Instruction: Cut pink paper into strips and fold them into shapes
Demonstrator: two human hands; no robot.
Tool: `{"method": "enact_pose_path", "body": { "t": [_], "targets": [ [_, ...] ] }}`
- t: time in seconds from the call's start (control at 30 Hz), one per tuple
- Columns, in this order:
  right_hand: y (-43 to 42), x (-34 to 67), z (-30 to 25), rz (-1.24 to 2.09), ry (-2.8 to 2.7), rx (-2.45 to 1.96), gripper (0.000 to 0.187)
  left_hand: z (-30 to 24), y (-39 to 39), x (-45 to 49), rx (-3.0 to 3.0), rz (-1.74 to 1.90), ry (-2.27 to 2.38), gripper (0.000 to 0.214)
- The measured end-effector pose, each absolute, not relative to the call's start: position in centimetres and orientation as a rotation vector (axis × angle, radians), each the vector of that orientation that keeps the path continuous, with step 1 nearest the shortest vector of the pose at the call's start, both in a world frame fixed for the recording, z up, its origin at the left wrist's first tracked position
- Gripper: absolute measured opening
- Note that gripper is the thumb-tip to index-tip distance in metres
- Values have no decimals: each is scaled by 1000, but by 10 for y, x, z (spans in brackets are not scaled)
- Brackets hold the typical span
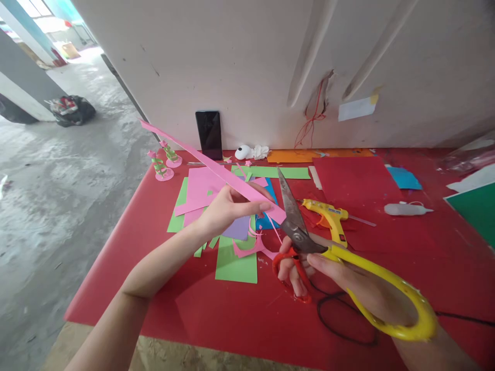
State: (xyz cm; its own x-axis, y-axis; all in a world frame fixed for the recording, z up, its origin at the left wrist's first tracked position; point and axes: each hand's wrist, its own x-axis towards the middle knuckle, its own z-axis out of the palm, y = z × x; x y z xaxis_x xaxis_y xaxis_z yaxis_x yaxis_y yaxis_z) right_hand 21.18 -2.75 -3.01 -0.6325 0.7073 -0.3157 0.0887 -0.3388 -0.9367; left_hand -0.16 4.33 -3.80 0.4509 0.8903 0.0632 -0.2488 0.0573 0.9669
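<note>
My left hand (pixel 228 208) pinches a long pink paper strip (pixel 209 164) near its right end, between thumb and fingers. The strip slants up to the left above the table. My right hand (pixel 328 268) grips a pair of scissors (pixel 299 234) with one yellow and one red handle. Their blades are spread, pointing up, and the strip's right end lies at the blades near the pivot. Below my hands are pink sheets (pixel 201 183), a green sheet (pixel 236 263), a purple sheet (pixel 237 229) and curved pink offcuts (pixel 253 247).
A yellow glue gun (pixel 328 214) lies right of the scissors, with a black cable (pixel 344 337) nearby. Two small pink-and-green paper figures (pixel 160 167) stand at the left edge. A phone (pixel 209 135) leans on the wall. A white bottle (pixel 406 208) lies at right.
</note>
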Motion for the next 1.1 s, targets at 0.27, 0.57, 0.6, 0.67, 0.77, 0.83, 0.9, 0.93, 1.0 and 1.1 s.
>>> {"method": "enact_pose_path", "body": {
  "t": [0.27, 0.57, 0.6, 0.67, 0.77, 0.83, 0.9, 0.93, 1.0, 1.1],
  "targets": [
    [-31, 220, -24, 2118, -1393, -934, 31, -31, 51, -16, 1283, 1030, 734, 15],
    [-32, 218, -22, 2103, -1390, -946, 33, -31, 47, -13, 1295, 926, 668, 17],
    [-32, 218, -23, 2109, -1381, -935, 32, -31, 46, -12, 1282, 898, 645, 17],
    [-32, 217, -24, 2095, -1386, -932, 32, -31, 46, -11, 1263, 872, 613, 17],
    [-33, 217, -28, 2059, -1435, -926, 31, -31, 46, -12, 1269, 866, 583, 13],
    [-33, 217, -29, 2035, -1460, -924, 32, -32, 47, -13, 1272, 858, 559, 9],
    [-34, 217, -29, 2015, -1474, -925, 33, -32, 47, -15, 1273, 847, 548, 8],
    [-34, 217, -28, 2003, -1488, -932, 33, -32, 47, -15, 1275, 846, 548, 8],
    [-36, 217, -25, 1968, -1537, -969, 35, -31, 47, -15, 1285, 841, 550, 8],
    [-39, 217, -22, 1898, -1577, -1033, 36, -30, 47, -16, 1293, 838, 564, 8]
  ]
}}
